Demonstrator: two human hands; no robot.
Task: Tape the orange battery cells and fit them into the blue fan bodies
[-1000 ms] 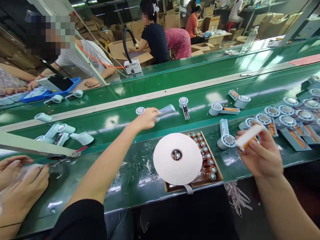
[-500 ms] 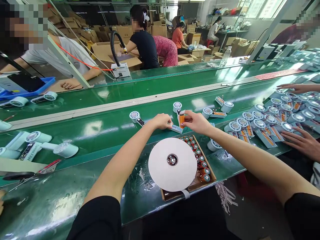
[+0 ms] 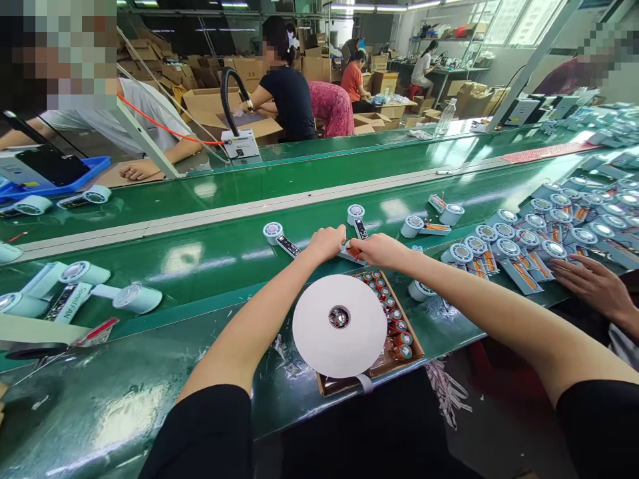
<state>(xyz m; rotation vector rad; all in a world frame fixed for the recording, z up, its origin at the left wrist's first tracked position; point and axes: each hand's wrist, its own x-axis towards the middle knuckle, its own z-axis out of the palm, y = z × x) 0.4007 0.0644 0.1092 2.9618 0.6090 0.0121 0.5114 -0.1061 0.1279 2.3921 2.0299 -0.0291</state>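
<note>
My left hand (image 3: 328, 243) is closed at the end of a light-blue fan handle (image 3: 345, 257), mostly covered by my fingers. An orange battery cell (image 3: 354, 253) lies against that handle, its far part hidden under my right hand (image 3: 379, 251). The fingers of my right hand are closed over the cell. Just behind my hands lies a small handheld fan (image 3: 355, 214) with a dark circuit board in its handle. Another such fan (image 3: 273, 232) is to the left. Nearer me, a large white tape roll (image 3: 314, 332) rests over a cardboard tray (image 3: 418, 352) of orange battery cells (image 3: 399, 326).
Rows of fans with orange cells (image 3: 509, 249) crowd the belt at right, beside a co-worker's hand (image 3: 589, 279). More fans (image 3: 137, 298) lie at left near a red-handled tool (image 3: 102, 330). White strips (image 3: 446, 389) hang below the table edge.
My right hand has lowered the orange cell from upright above the handle to lying against it. My left hand stays beside it. One co-worker's hand at far right has left the view.
</note>
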